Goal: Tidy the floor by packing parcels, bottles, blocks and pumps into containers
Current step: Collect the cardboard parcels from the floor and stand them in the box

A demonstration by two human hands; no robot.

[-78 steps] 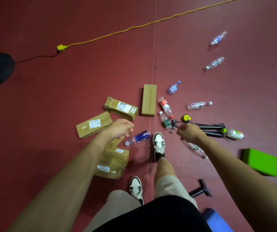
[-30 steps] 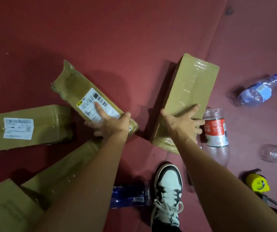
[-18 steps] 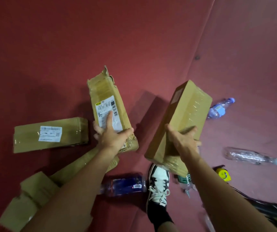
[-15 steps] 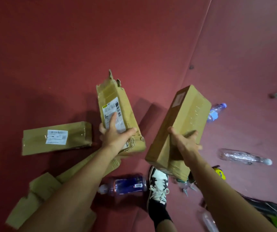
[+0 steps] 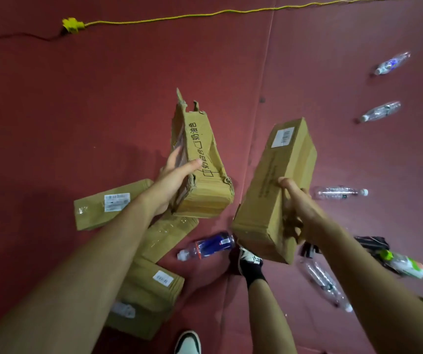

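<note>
Gripping a torn, crumpled brown cardboard parcel (image 5: 201, 172) in the left hand (image 5: 175, 176), thumb across its printed face, tilted, held above the red floor mat (image 5: 103, 111). Clasping a long, intact brown cardboard box with a white label (image 5: 274, 182) in the right hand (image 5: 301, 209), at 3 o'clock of the first, apart. Down on the mat: taped brown parcels (image 5: 105, 205) at 8 o'clock, blue-labelled plastic bottle (image 5: 210, 245) at 6, clear plastic bottles (image 5: 340, 192) from 1 to 4.

Several cardboard parcels (image 5: 108, 204) lie on the red floor (image 5: 77, 111) at left, a blue bottle (image 5: 210, 245) just beside them, clear bottles (image 5: 340, 192) scattered right. The dark tangle (image 5: 374, 244) there may be a pump.
</note>
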